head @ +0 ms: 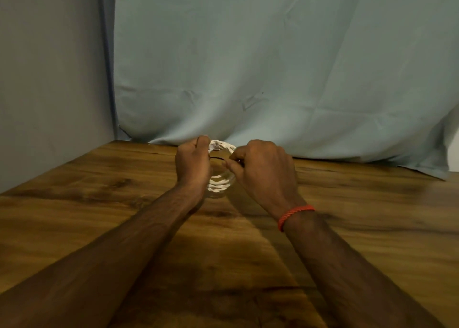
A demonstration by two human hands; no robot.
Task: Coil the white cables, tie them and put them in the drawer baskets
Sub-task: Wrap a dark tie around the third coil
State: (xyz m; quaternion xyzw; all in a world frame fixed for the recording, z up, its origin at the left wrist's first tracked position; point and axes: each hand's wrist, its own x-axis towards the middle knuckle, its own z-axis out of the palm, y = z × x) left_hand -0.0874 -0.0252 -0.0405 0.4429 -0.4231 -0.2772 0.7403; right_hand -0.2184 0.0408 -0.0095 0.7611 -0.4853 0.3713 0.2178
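A coiled white cable (221,181) hangs between my two hands, above the far middle of the wooden table (99,216). My left hand (192,165) grips the coil's left side with curled fingers. My right hand (263,170) pinches the coil's right side. A thin dark tie (217,158) stretches across the gap between the two hands. The coil is blurred and partly hidden behind both hands. No drawer or basket shows in this view.
A pale blue cloth (273,67) hangs behind the table and drapes onto its far edge. A grey wall (49,79) stands at the left. An orange thread band (295,214) circles my right wrist.
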